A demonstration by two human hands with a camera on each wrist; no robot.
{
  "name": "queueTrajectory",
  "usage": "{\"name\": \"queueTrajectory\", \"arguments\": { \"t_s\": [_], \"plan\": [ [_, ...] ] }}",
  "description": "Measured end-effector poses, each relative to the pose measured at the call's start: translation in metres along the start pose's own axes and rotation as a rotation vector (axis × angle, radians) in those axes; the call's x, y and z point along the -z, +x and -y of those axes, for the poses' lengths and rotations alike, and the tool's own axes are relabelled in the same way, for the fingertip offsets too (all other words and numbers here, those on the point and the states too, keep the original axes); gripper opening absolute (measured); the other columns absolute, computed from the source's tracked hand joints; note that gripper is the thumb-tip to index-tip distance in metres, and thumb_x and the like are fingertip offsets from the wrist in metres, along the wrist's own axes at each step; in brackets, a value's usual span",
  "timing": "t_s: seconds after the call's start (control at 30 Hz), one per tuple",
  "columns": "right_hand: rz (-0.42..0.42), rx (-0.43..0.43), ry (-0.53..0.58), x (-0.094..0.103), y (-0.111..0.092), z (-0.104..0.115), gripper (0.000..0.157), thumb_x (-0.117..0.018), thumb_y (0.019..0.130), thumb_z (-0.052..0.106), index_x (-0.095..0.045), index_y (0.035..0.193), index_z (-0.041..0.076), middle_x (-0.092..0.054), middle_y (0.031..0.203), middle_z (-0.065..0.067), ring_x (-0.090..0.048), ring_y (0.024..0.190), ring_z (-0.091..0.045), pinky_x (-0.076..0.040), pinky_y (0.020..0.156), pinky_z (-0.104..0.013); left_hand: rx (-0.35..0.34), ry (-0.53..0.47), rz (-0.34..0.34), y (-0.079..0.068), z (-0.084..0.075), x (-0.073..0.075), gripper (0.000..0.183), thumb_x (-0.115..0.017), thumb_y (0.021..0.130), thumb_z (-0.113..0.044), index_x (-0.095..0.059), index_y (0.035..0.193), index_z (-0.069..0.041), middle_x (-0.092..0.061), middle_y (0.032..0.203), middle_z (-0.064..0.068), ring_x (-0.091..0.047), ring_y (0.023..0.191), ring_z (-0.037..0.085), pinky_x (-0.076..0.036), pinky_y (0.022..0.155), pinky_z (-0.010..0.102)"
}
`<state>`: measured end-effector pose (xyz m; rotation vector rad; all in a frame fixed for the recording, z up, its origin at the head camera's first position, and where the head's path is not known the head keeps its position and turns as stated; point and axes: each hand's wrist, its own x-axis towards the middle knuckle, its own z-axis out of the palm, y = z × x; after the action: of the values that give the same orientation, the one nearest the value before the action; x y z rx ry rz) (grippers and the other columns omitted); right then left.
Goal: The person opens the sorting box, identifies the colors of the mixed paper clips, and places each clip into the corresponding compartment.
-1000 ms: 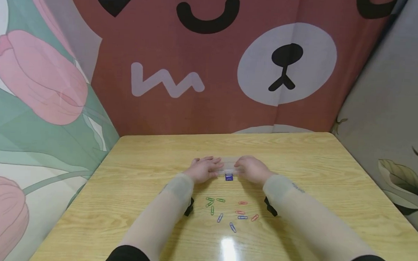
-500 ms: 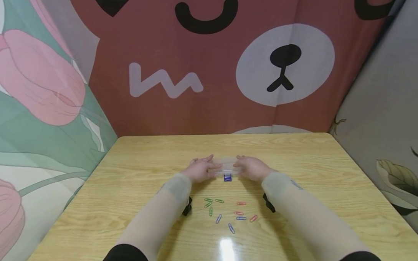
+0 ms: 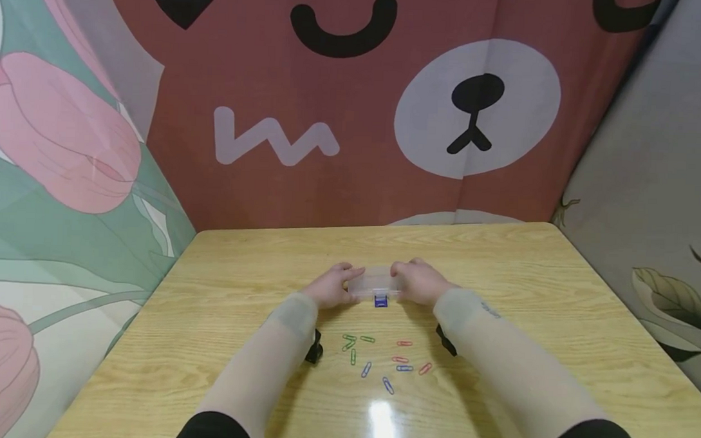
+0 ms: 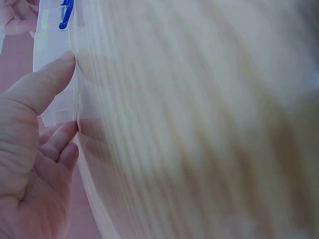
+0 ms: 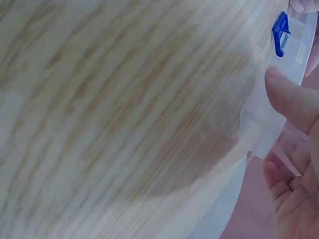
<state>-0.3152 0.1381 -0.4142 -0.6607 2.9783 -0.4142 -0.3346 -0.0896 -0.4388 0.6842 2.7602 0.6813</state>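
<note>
A clear plastic box (image 3: 374, 283) with a blue latch (image 3: 380, 301) on its near side sits toward the back of the table. My left hand (image 3: 329, 286) holds its left end; in the left wrist view the thumb (image 4: 52, 79) lies on the near wall and the other fingers reach round the end. At the opposite end my right hand (image 3: 423, 283) grips the box, its thumb (image 5: 291, 99) against the near wall in the right wrist view. Part of the right fingers is hidden behind the box. Through the clear plastic I cannot tell any contents.
Between the forearms lie loose paper clips: several green ones (image 3: 353, 356) on the left, red ones (image 3: 400, 359) on the right, and blue ones (image 3: 388, 385) nearer me. The wooden table (image 3: 257, 248) ends at a printed cloth (image 3: 305, 191) behind.
My left fingers, spread beside the box earlier, now close round its left end. The right hand has taken hold of the right end. The paper clips have stayed put.
</note>
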Motion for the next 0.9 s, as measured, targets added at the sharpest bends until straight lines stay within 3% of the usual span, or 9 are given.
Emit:
{"name": "queueTrajectory", "arguments": {
  "t_s": [0.37, 0.57, 0.9],
  "plan": [
    [0.012, 0.038, 0.034, 0.001, 0.001, -0.008, 0.046, -0.07, 0.07, 0.029, -0.051, 0.11, 0.017, -0.054, 0.106, -0.008, -0.047, 0.099, -0.026, -0.034, 0.087, -0.039, 0.029, 0.027, -0.046, -0.004, 0.0, -0.002, 0.07, -0.065, 0.072, -0.041, -0.03, 0.132, -0.037, -0.033, 0.132, 0.0, -0.034, 0.116, 0.023, -0.027, 0.093, 0.042],
    [0.036, 0.059, 0.078, 0.005, -0.001, -0.011, 0.043, -0.063, 0.076, 0.033, -0.05, 0.114, 0.016, -0.053, 0.111, -0.009, -0.045, 0.104, -0.027, -0.032, 0.09, -0.041, 0.018, 0.043, -0.089, -0.003, 0.006, -0.007, 0.078, -0.065, 0.071, -0.045, -0.024, 0.135, -0.033, -0.034, 0.132, 0.0, -0.032, 0.118, 0.023, -0.022, 0.094, 0.047],
    [0.057, 0.057, 0.175, 0.01, -0.001, -0.015, 0.039, -0.052, 0.084, 0.035, -0.05, 0.117, 0.014, -0.043, 0.121, -0.006, -0.043, 0.107, -0.026, -0.033, 0.089, -0.041, 0.039, -0.023, -0.116, -0.001, 0.007, -0.007, 0.093, -0.07, 0.066, -0.042, -0.01, 0.137, -0.034, -0.031, 0.135, 0.0, -0.026, 0.122, 0.019, -0.017, 0.095, 0.051]
  ]
}}
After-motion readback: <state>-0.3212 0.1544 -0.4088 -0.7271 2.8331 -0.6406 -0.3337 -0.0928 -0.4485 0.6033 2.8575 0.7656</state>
